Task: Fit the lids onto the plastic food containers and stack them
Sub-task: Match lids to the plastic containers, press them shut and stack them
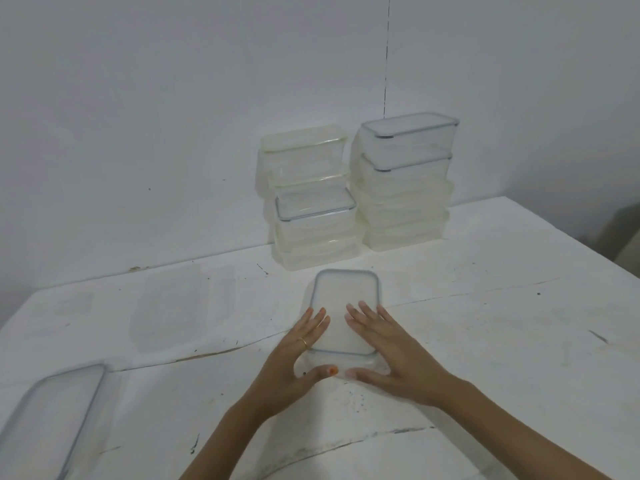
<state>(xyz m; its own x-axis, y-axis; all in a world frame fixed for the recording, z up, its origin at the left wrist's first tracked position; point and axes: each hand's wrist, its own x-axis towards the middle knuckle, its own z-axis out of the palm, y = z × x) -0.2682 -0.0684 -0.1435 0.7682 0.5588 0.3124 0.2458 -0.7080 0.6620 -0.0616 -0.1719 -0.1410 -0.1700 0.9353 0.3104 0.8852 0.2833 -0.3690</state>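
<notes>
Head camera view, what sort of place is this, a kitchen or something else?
Probably a plain indoor work or packing spot rather than a kitchen: a bare white wall, a scuffed white table, and stacks of lidded plastic containers against the wall.

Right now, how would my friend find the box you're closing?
Start at the white table, then come forward from the stacks against the wall. The container stands alone, grey-rimmed lid on top. It's the only one with the left hand and right hand pressing it.
</notes>
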